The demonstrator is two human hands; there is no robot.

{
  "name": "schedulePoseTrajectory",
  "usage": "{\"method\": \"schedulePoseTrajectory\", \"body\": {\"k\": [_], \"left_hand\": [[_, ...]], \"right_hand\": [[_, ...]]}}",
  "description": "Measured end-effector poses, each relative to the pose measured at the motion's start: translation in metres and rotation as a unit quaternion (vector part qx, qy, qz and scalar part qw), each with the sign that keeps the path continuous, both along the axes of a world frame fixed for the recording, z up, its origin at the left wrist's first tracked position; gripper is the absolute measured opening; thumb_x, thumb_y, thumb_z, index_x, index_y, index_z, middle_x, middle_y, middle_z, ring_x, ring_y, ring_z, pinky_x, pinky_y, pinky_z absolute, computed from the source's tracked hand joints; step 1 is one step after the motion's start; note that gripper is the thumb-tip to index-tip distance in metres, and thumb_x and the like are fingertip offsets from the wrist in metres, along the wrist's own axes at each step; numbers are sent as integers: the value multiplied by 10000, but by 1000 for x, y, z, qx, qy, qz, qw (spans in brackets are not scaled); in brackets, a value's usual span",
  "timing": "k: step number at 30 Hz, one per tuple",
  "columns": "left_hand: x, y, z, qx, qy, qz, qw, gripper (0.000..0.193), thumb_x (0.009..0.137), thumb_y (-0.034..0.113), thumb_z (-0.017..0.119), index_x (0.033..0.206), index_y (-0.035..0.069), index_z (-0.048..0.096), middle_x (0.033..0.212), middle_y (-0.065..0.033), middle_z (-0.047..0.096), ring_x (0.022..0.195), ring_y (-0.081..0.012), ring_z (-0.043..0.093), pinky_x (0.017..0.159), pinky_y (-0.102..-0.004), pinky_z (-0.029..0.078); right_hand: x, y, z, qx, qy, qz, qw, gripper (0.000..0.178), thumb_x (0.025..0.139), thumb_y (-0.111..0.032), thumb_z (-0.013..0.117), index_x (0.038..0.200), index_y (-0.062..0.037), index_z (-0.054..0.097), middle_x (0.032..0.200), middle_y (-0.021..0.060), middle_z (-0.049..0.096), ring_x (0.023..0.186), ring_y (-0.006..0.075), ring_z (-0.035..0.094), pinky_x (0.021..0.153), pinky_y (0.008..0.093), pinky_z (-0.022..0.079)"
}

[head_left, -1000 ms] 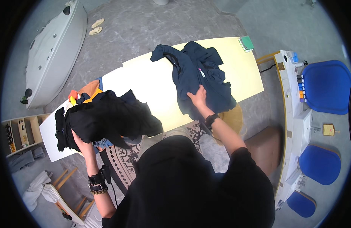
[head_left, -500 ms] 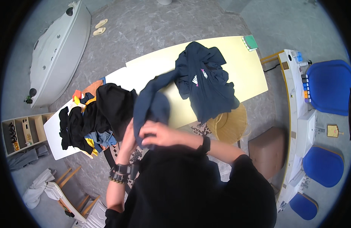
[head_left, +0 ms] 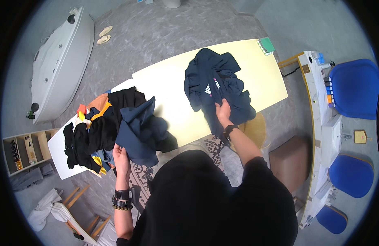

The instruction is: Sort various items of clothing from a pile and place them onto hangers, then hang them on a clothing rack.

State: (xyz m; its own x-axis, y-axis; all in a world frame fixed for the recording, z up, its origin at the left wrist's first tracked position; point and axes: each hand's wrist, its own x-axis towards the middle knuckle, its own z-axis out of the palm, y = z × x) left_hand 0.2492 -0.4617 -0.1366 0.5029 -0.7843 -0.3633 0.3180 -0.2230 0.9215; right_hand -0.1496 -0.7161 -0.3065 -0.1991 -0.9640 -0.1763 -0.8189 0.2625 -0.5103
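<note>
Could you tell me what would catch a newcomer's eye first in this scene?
The navy garment sprawled on the pale yellow table, with the right hand on it. To its left, the clothes pile of dark and orange pieces, where the left hand holds a blue garment.

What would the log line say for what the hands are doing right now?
left hand: grips blue garment on clothes pile | right hand: holds navy garment on yellow table
</note>
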Motion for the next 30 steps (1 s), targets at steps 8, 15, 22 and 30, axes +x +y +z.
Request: {"method": "schedulePoseTrajectory", "body": {"k": [8,15,22,30], "left_hand": [[-6,11,-40,36,206,26,977,317,989,169,526,1264,11,545,1153,-71,653,1028,-144,635,918,-310,501],[-79,-51,5,63,209,-70,973,192,932,78,529,1110,29,581,1083,-70,648,915,-149,644,784,-296,536],[-62,-35,26,55,119,-4,991,350,941,-11,434,1271,-35,546,1180,-99,641,1039,-165,625,921,-289,491],[-36,-2,9,83,78,28,993,368,930,-8,440,1284,-36,537,1181,-104,635,1050,-174,625,927,-293,496]], "right_hand": [[125,63,203,-88,-407,355,837,189,840,-72,706,963,9,586,814,118,601,769,150,573,684,314,483],[138,92,211,176,-603,338,701,188,906,-67,629,1062,36,649,955,88,714,814,142,694,706,268,552],[1,-38,16,2,-19,-29,999,803,720,-220,811,1375,-63,374,1290,206,478,1174,429,481,1027,449,402],[58,-16,66,65,-422,192,884,164,830,-74,715,845,-29,557,693,21,590,647,60,540,590,247,455]]}}
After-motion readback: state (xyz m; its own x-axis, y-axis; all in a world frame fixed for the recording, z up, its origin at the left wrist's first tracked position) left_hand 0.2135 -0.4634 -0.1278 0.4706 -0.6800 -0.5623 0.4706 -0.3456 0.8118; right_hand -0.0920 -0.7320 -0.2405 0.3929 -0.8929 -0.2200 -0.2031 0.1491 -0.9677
